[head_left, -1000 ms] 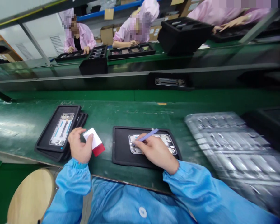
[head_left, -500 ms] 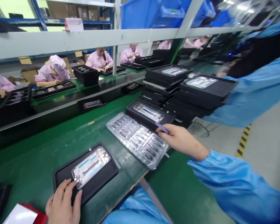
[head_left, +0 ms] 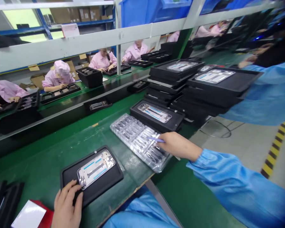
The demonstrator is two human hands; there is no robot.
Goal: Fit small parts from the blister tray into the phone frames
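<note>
Clear plastic blister tray of small parts sits at the green bench edge, under a slim purple tool pinched in the right hand. Left hand, fingers together, steadies a black phone-frame tray.

stacked black trays | pink-coated people beyond stack | blue bins above stack | blue-sleeved co-worker right of stack

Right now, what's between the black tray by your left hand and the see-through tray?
Nothing: only a bare strip of green table separates the black tray from the see-through tray, as the head view shows.
</note>
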